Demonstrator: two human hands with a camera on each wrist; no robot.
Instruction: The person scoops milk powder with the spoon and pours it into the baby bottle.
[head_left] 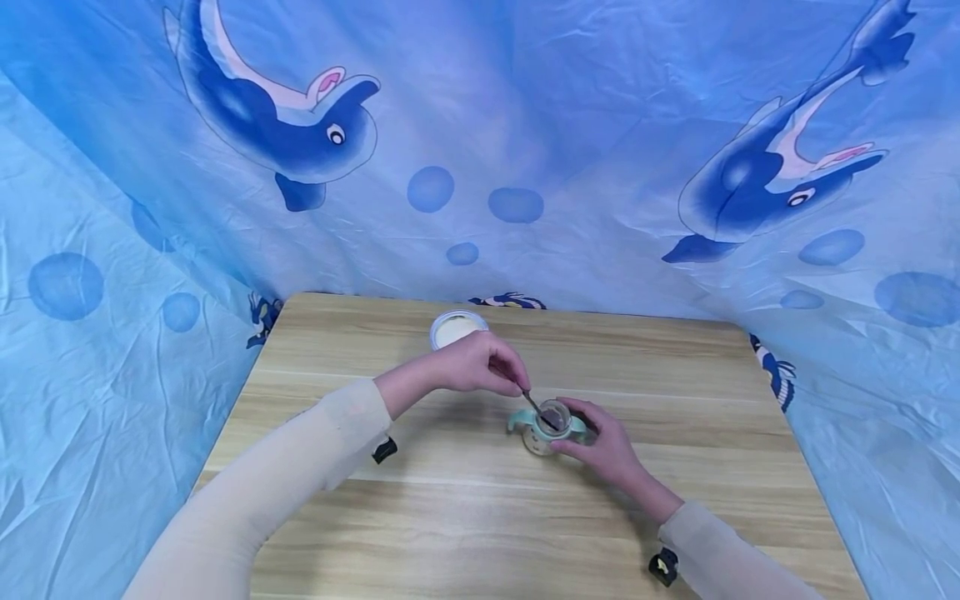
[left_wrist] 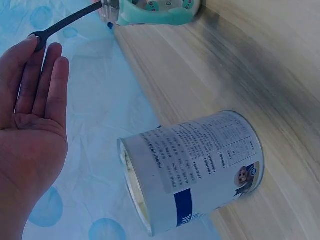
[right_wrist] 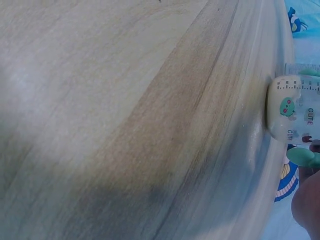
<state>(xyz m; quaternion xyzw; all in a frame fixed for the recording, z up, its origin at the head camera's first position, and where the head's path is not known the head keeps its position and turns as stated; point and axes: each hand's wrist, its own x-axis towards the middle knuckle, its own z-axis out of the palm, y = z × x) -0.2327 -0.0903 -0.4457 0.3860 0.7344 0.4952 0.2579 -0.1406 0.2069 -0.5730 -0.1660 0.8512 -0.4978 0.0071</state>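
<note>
My left hand pinches the end of a thin, dark spoon-like utensil between thumb and forefinger, the other fingers loosely extended. Its lower end reaches into the mouth of a clear baby bottle with mint-green handles; what that end looks like inside is unclear. The bottle stands upright on the table, its wall printed with a scale and small cartoon figures. From the right side, my right hand grips the bottle near its collar. Something pale fills the bottle's bottom in the right wrist view.
Behind my left hand stands an uncovered milk powder tin with pale powder inside, partly hidden by that hand in the head view. The wooden table meets blue dolphin-print sheeting at its back and sides.
</note>
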